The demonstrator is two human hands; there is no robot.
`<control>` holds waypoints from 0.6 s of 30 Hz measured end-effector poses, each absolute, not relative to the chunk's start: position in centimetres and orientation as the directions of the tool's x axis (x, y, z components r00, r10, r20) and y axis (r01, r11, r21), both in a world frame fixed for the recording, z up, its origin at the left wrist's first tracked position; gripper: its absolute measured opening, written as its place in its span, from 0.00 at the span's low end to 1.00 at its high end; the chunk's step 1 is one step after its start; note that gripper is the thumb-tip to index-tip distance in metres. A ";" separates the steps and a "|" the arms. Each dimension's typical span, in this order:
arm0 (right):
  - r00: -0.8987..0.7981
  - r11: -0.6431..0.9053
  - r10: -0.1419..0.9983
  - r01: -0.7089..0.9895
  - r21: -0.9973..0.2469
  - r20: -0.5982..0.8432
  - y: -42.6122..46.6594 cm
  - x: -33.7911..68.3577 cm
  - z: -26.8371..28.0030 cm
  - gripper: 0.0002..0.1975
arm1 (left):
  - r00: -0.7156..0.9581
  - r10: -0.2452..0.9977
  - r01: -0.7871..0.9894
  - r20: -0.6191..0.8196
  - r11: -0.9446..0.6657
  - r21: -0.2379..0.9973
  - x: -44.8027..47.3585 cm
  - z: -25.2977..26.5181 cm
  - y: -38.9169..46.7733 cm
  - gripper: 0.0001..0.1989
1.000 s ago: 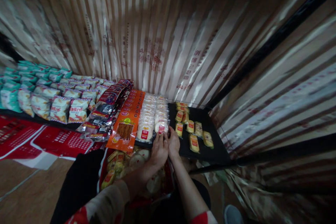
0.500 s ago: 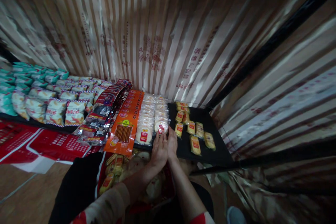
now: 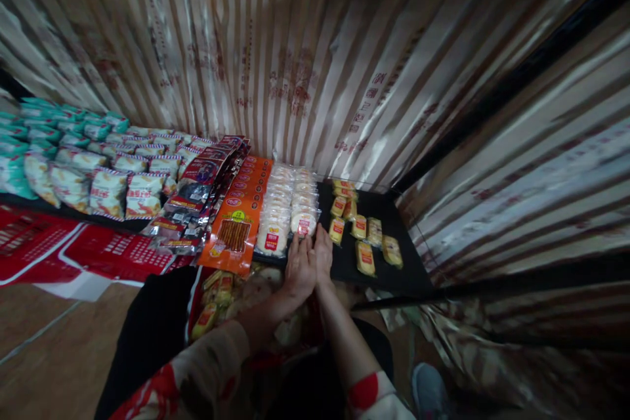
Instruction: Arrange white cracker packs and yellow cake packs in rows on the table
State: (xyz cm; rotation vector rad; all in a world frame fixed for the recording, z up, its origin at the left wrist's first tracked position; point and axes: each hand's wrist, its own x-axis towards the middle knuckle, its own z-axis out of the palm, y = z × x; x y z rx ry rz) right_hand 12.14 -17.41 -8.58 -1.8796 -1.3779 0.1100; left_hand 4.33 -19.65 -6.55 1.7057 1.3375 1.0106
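Note:
Two rows of clear-wrapped round white crackers stand on the black shelf [image 3: 339, 268]. At the front of the right-hand row is a wrapped cracker [image 3: 304, 224] with a red label. My left hand [image 3: 299, 270] has its fingers stretched out, their tips at the lower edge of that packet. Close against it, my right hand [image 3: 323, 254] is also stretched out, its fingertips by the packet's lower right corner. Neither hand is wrapped round anything. The front packet of the left-hand row [image 3: 272, 239] lies just left of my left hand.
Small yellow-wrapped cakes [image 3: 365, 257] lie scattered on the right. An orange snack bag [image 3: 234, 226], dark packets [image 3: 194, 200], white bags [image 3: 107, 193] and teal bags [image 3: 46, 128] line the left. Below my arms is a container of yellow packets [image 3: 204, 320]. A black bar [image 3: 472, 88] slants at right.
The view has tilted down and shifted slightly, so the shelf appears a little higher. Both hands stay at the front of the right-hand cracker row, with little visible movement.

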 end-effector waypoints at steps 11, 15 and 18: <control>0.396 0.063 0.812 0.670 -0.739 0.428 -25.2 7.8 -8.0 0.21 | 0.340 0.866 0.401 0.366 -0.486 0.777 -2.5 -3.8 -27.1 0.19; 0.378 0.035 0.856 0.639 -0.768 0.353 -28.4 4.7 -9.9 0.18 | 0.298 0.896 0.522 0.330 -0.442 0.729 -5.9 -6.0 -28.9 0.17; 0.338 -0.035 0.905 0.665 -0.746 0.259 -29.6 2.7 -11.3 0.17 | 0.201 0.945 0.670 0.257 -0.324 0.668 -8.0 -8.3 -29.1 0.18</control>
